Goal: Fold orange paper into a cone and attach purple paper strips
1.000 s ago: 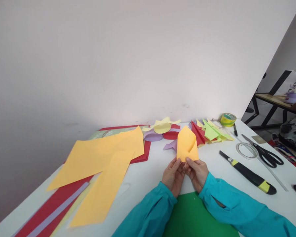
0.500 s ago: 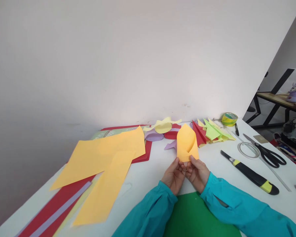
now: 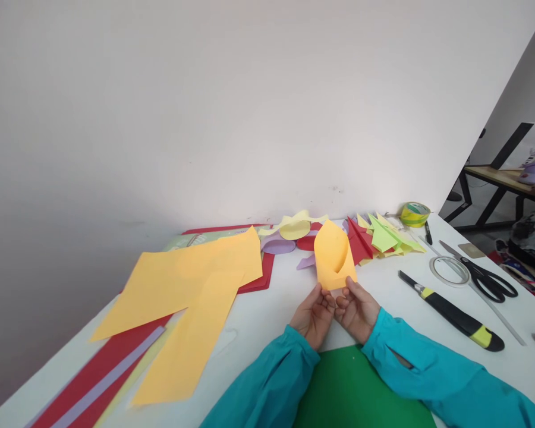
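Observation:
Between my two hands is a folded orange paper piece (image 3: 326, 261) with a pointed top and a curved, pocket-like opening in its front. My left hand (image 3: 314, 316) pinches its lower left corner. At the lower right corner, my right hand (image 3: 359, 310) grips it with the thumb in front. The paper is held up off the table, tilted slightly to the left. Below my wrists lies a green sheet (image 3: 361, 392). Behind the held piece are a purple paper shape (image 3: 306, 262) and a red folded paper (image 3: 360, 242), partly covered.
Orange sheets (image 3: 182, 285) and red paper (image 3: 102, 368) lie at left. Yellow paper shapes (image 3: 295, 227) and green folded papers (image 3: 386, 233) line the wall. At right are a utility knife (image 3: 455, 312), scissors (image 3: 485, 279), a thin tape roll (image 3: 450, 270) and yellow-green tape (image 3: 414, 214).
The orange paper piece has tipped a little to the left, and its curved opening shows wider. My right thumb has shifted slightly up and right along its edge.

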Available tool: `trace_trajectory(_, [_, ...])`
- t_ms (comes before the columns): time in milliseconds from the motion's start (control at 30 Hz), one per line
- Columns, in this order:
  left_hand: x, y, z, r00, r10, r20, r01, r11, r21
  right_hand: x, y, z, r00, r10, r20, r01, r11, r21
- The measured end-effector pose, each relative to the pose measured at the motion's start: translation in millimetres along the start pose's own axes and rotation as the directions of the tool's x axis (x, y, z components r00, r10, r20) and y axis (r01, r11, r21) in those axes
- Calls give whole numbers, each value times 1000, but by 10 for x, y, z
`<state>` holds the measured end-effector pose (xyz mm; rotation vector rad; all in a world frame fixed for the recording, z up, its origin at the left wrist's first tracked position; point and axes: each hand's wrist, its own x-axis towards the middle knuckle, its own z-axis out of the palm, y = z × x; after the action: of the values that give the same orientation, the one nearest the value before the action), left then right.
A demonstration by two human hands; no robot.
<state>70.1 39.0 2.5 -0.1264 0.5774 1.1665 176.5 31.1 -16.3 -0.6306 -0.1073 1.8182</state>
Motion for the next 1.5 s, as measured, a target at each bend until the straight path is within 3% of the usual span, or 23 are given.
trace_trajectory(233, [-9,25,10,999,-45,6,45,996,81,8,-12,-26,999,42,34,-40,998,-42])
trace_trajectory(433, [-18,88,4,995,-38,91,12,963,269,-22,14,14,999,-28,41,31,996,-80])
trace_trajectory(500, [-5,135,15,994,2,108,-46,911,410,-37,14,31,998,-52,32,55,996,-77])
trace_trajectory(600, [28,258,53,987,68,143,-146,751,644,-63,12,51,997,-78,25,80,993,-84])
trace_trajectory(667, [45,363,84,969,145,200,-244,684,687,-86,20,60,996,-81,40,85,991,-103])
trace_trajectory(767, [49,513,105,932,212,294,-345,768,540,-133,62,68,995,-35,92,49,988,-147])
trace_trajectory(867, [46,628,72,934,111,339,-234,908,348,-189,130,69,990,49,135,-21,979,-202])
trace_trajectory(933, [52,682,32,928,61,369,-167,951,262,-218,172,65,987,83,140,-48,971,-233])
trace_trajectory(1067, [77,728,-18,906,58,419,-147,972,184,-239,213,57,987,105,119,-69,958,-279])
trace_trajectory(1500, [47,664,-6,952,129,278,-178,971,161,-216,209,44,991,123,56,-100,946,-308])
